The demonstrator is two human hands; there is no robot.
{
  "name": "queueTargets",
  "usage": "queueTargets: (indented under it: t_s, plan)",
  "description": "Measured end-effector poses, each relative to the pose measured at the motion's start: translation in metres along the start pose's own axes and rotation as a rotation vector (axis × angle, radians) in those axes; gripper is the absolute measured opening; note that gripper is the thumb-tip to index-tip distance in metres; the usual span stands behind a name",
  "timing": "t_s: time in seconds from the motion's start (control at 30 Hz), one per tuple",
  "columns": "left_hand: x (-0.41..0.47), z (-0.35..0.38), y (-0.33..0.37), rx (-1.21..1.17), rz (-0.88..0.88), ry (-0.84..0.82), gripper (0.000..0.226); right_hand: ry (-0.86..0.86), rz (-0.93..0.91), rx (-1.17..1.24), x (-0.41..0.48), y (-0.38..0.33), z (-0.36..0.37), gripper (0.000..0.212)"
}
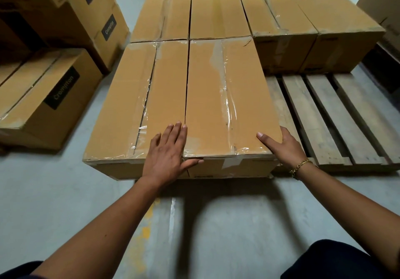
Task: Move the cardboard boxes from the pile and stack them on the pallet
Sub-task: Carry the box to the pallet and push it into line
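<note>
Several long taped cardboard boxes lie side by side on the wooden pallet (324, 114). The nearest one, the front right box (218, 96), sits beside another front box (129, 105). My left hand (168, 151) lies flat with straight fingers across the seam between these two, thumb at the near corner. My right hand (281, 144) rests against the front right box's near right corner, thumb on top, fingers down its side and hidden. More boxes (218, 12) fill the back row.
The pile of boxes with black labels (49, 92) stands on the grey floor at the left, some stacked higher (93, 1). The pallet's bare slats show at the front right. Another box edge (385, 3) is at the far right.
</note>
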State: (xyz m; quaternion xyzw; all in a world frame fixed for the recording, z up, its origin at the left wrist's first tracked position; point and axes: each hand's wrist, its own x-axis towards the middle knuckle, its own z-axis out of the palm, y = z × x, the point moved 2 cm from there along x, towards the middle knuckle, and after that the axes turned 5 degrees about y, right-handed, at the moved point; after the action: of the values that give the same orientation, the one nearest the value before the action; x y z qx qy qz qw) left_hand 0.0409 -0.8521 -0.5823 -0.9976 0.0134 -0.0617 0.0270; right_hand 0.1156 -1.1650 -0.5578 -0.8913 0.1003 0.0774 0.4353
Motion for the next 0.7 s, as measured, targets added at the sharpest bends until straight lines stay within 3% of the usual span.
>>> queueTargets:
  t_s: [0.3, 0.47, 0.7]
  plan:
    - [0.0, 0.0, 0.001, 0.011, 0.004, -0.005, 0.109, 0.0, 0.002, -0.023, 0.002, 0.003, 0.0, 0.079]
    - [-0.001, 0.0, 0.001, 0.01, 0.012, 0.012, 0.11, -0.014, 0.013, -0.058, 0.005, 0.007, 0.001, 0.09]
    - [-0.001, 0.001, 0.001, 0.006, 0.007, -0.001, 0.111, -0.014, 0.002, -0.109, 0.008, 0.01, 0.001, 0.083]
